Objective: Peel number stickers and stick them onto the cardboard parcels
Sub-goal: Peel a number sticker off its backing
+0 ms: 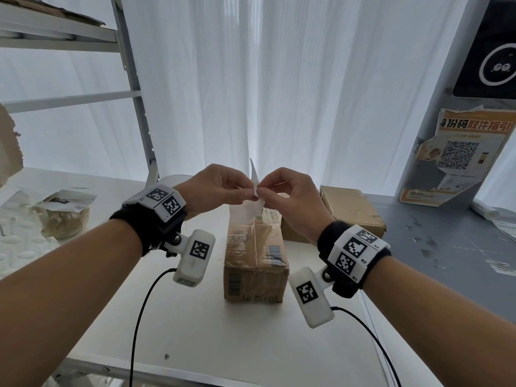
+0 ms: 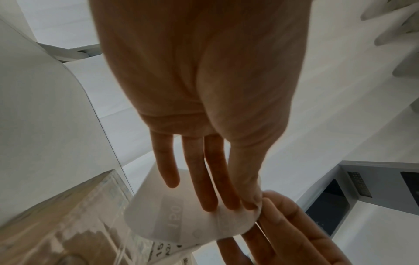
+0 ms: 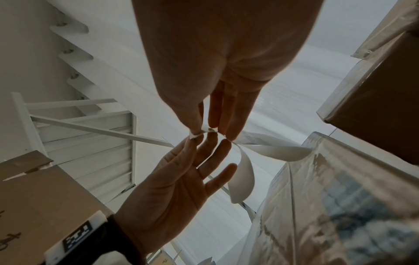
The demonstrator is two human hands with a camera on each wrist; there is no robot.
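A white sticker sheet point(image 1: 252, 212) is held up above a tape-wrapped cardboard parcel point(image 1: 255, 255) standing in the middle of the white table point(image 1: 223, 331). My left hand point(image 1: 249, 194) pinches the sheet's upper edge between thumb and forefinger. Right against it, my right hand point(image 1: 263, 192) pinches the same corner. In the right wrist view two paper layers point(image 3: 242, 179) curl apart below my right hand point(image 3: 204, 133). The left wrist view shows faint digits through the sheet point(image 2: 181, 218) under my left hand point(image 2: 256, 205). A second cardboard parcel point(image 1: 351, 210) lies behind to the right.
A grey metal shelf rack point(image 1: 134, 93) rises at the left, with a bagged parcel point(image 1: 64, 216) on the white surface below it. To the right is a grey counter point(image 1: 446, 247) and a post bearing a QR-code poster point(image 1: 460, 155). Black cables point(image 1: 139, 317) hang from both wrist cameras.
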